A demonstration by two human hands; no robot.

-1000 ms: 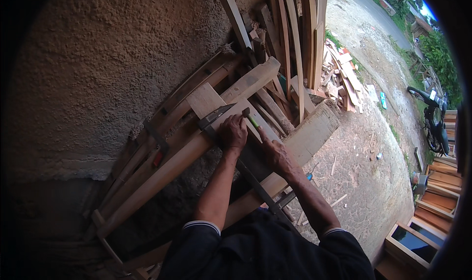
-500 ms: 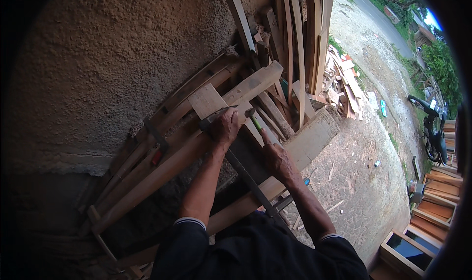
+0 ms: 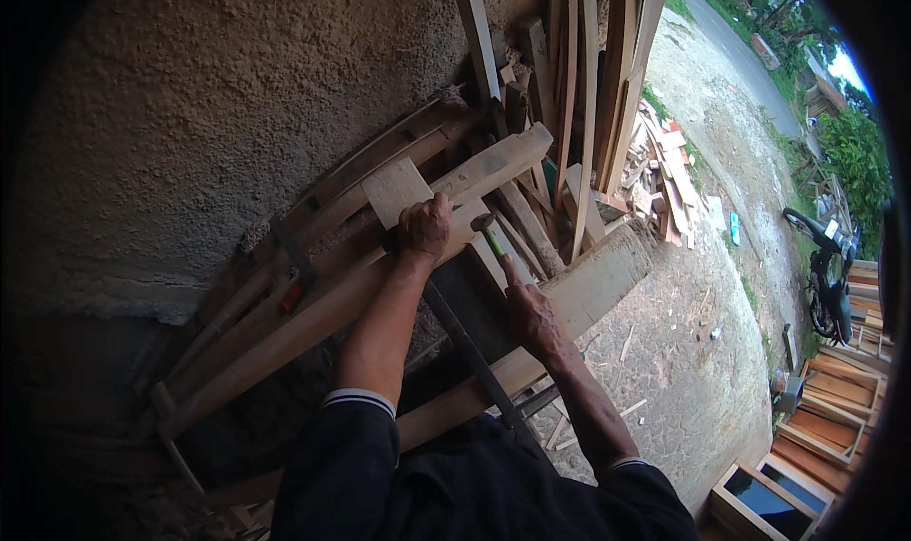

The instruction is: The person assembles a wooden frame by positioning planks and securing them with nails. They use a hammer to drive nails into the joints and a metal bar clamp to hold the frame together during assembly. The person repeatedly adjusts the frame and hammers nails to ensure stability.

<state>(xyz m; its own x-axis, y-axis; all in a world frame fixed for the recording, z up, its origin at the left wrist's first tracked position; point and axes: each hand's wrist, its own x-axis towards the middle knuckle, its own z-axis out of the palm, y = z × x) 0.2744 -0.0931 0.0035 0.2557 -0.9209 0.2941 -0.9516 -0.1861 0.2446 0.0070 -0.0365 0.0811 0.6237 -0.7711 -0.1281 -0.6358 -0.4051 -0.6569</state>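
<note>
My left hand (image 3: 424,230) is closed around the far end of a dark metal bar clamp (image 3: 463,337), by a short pale board (image 3: 393,192); the fingers hide most of the clamp's jaw. The clamp's long bar slopes down across the wooden frame (image 3: 361,304) toward my body. In my right hand (image 3: 537,321) is a hammer (image 3: 495,241) with a green handle, gripped partway along. Its dark head is over the frame's far wooden rail, just right of my left hand. Beyond both hands lies a thick wooden beam (image 3: 498,165).
Another clamp with a red handle (image 3: 291,296) sits on the frame's left side. Tall planks (image 3: 622,76) lean at the back beside a rough wall (image 3: 247,95). Wood offcuts (image 3: 664,171) lie heaped on the ground. A motorcycle (image 3: 827,275) and wooden frames (image 3: 835,408) stand at the right.
My left hand has shifted slightly left and now covers the clamp jaw that showed before. The hammer stays in nearly the same place in my right hand. The view has tilted slightly.
</note>
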